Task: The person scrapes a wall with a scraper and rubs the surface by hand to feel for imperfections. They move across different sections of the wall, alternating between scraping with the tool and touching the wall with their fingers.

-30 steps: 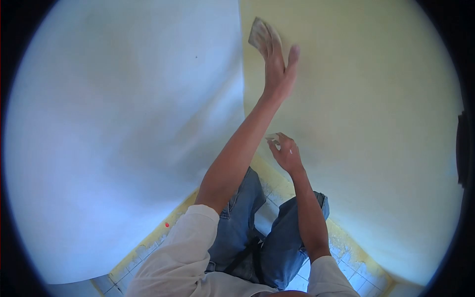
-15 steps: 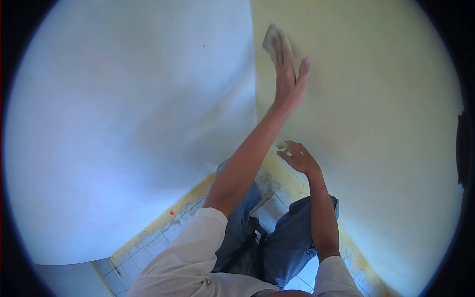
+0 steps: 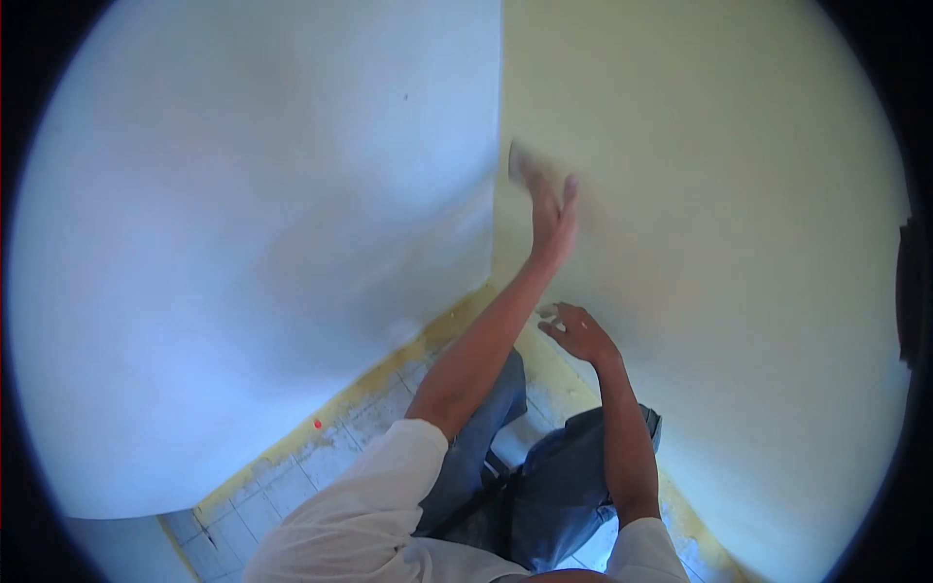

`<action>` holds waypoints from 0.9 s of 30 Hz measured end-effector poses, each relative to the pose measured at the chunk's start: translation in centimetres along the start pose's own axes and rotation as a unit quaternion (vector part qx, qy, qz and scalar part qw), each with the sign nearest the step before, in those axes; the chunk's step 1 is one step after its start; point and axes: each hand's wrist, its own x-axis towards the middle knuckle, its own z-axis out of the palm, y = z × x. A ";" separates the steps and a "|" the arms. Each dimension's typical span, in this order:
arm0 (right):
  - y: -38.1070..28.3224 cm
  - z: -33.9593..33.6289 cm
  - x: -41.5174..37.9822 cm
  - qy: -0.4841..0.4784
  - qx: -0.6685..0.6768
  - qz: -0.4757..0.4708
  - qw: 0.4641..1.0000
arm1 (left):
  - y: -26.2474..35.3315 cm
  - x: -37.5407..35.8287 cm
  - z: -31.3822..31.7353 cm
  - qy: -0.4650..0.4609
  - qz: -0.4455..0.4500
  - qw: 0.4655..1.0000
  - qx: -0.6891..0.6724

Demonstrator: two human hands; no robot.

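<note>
My left hand (image 3: 551, 219) reaches up along the yellow wall (image 3: 700, 185), close to the corner. Its fingers lie flat over a small greyish piece of sandpaper (image 3: 517, 163), which they hold against the wall; motion smears the fingertips and the sheet. The thumb sticks out to the right. Lower down, my right hand (image 3: 583, 335) is beside the same wall, with thumb and fingers apart and whitish at the tips. A small pale band shows on one of its fingers.
The white wall (image 3: 243, 214) meets the yellow one in front of me. Below my bent legs (image 3: 564, 476) are floor tiles (image 3: 287, 486), with yellow, stained edging along the walls. A small red object (image 3: 318, 424) lies by the left wall. Something dark (image 3: 909, 291) stands at the right edge.
My left hand has slid down the wall with the sandpaper, keeping near the corner. My right hand sits slightly lower in view, and the view itself has shifted a little.
</note>
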 end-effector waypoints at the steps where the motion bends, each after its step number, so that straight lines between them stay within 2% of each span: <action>1: -0.1 0.2 0.1 0.003 0.004 -0.003 1.000 | 1.6 1.4 -0.5 -0.018 0.078 0.996 0.028; 2: 0.1 0.4 2.0 0.006 0.008 -0.003 1.000 | 2.1 4.0 -1.2 -0.038 0.154 0.986 0.054; 4: 0.7 0.2 2.0 0.003 -0.001 -0.031 1.000 | 6.4 5.4 -0.8 -0.024 0.198 0.980 0.004; 7: 1.0 0.9 2.0 0.006 -0.003 -0.042 0.999 | 3.6 4.9 -0.9 -0.035 0.202 0.979 0.024; 11: 0.0 -0.2 1.1 0.001 -0.024 -0.010 1.000 | -6.1 -1.3 -0.1 0.060 0.047 0.997 0.008; 14: -0.4 -0.3 0.9 0.009 -0.026 -0.035 0.999 | -5.9 -2.3 1.0 0.063 -0.076 0.995 -0.011; 17: -1.3 -0.1 1.0 0.007 -0.021 -0.039 0.999 | 1.1 0.2 -1.6 -0.056 0.091 0.993 0.042; 20: -1.2 -0.1 0.8 -0.002 -0.001 -0.010 1.000 | 1.8 0.7 -0.6 -0.036 0.127 0.991 0.019; 23: -0.7 -0.2 1.5 -0.006 0.008 -0.003 1.000 | -6.8 -1.4 0.9 0.076 0.003 0.997 0.034; 26: -0.9 0.2 1.2 -0.003 0.008 -0.010 1.000 | -6.3 -1.0 0.9 0.113 -0.112 0.987 -0.026; 27: -0.8 0.0 1.4 -0.001 0.004 -0.012 1.000 | -4.6 0.2 0.3 0.072 -0.037 0.997 -0.012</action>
